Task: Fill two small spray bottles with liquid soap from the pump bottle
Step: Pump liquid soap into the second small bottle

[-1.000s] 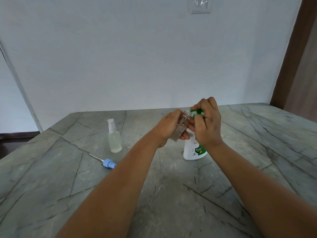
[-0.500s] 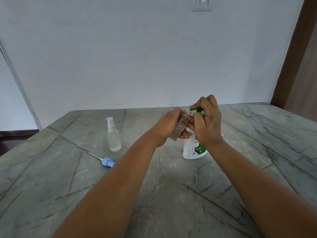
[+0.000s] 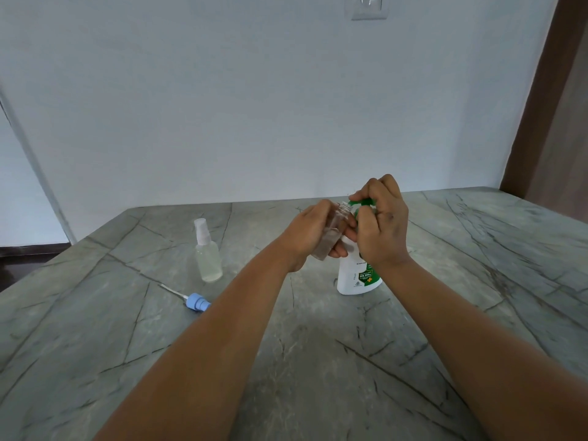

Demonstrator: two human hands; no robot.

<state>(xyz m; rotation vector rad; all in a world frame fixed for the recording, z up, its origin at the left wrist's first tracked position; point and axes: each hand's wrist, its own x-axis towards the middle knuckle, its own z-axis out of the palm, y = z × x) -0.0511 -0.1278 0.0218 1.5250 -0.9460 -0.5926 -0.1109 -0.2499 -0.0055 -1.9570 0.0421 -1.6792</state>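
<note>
**Open spray bottle held under the pump spout**

The left hand [image 3: 310, 235] has its grip closed around a small clear uncapped spray bottle [image 3: 331, 232], tilted with its threaded mouth just beside the green spout. The right hand [image 3: 380, 224] curls its grip over the green pump head of the white pump bottle [image 3: 358, 280], which stands on the grey veined stone table [image 3: 318, 361]. At nine o'clock from it stands a capped clear spray bottle [image 3: 208, 254]; a loose blue spray cap [image 3: 197, 303] lies nearer, at eight o'clock.
</note>
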